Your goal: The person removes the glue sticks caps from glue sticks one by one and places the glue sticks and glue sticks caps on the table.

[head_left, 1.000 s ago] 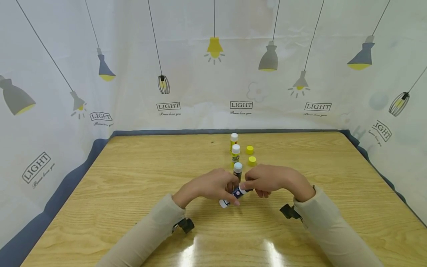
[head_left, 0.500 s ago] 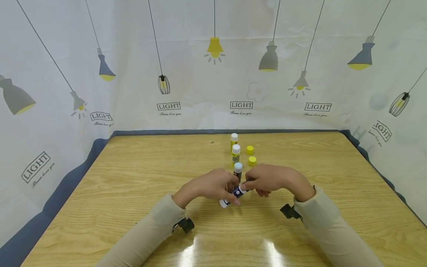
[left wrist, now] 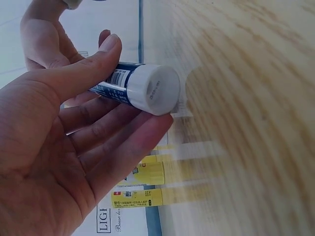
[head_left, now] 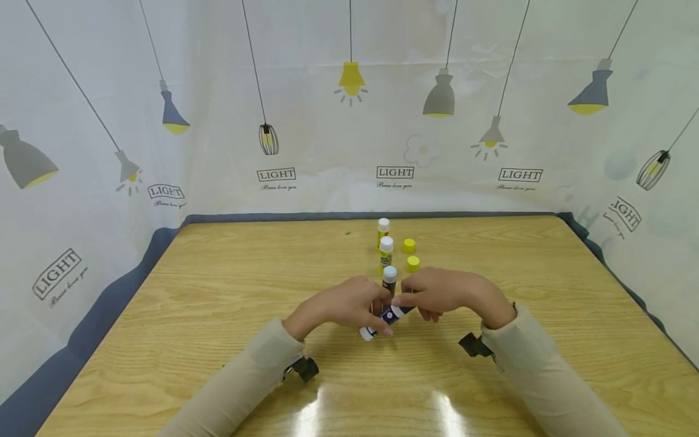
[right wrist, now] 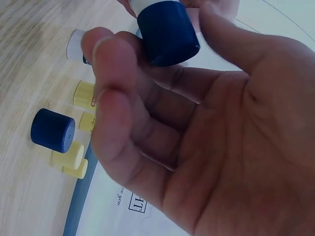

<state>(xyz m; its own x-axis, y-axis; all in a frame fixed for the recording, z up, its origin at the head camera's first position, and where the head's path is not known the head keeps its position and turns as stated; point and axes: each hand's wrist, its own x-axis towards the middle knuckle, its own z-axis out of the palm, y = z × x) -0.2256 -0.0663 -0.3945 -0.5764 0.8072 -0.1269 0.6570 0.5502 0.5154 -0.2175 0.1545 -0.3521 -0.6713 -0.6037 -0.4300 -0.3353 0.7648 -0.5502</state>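
Both hands are on one dark blue glue stick (head_left: pixel 389 315), tilted low over the table. My left hand (head_left: pixel 346 303) grips its body between thumb and fingers; the white base (left wrist: pixel 157 91) points at the camera in the left wrist view. At the other end, my right hand (head_left: pixel 445 292) pinches the dark blue cap (right wrist: pixel 168 34) between thumb and forefinger, beside a white band. Just beyond the hands stands another dark glue stick (head_left: pixel 389 281) with a white top, partly hidden by the fingers.
Two yellow glue sticks with white tops, a nearer one (head_left: pixel 386 256) and a farther one (head_left: pixel 383 232), stand in line behind. Right of them lie a near yellow cap (head_left: pixel 412 264) and a far yellow cap (head_left: pixel 409 246). A loose blue cap (right wrist: pixel 51 130) shows in the right wrist view.
The right thumb and fingers shift slightly at the glue stick's cap, and more of the dark cap shows now. The left hand and the standing glue sticks keep their places.
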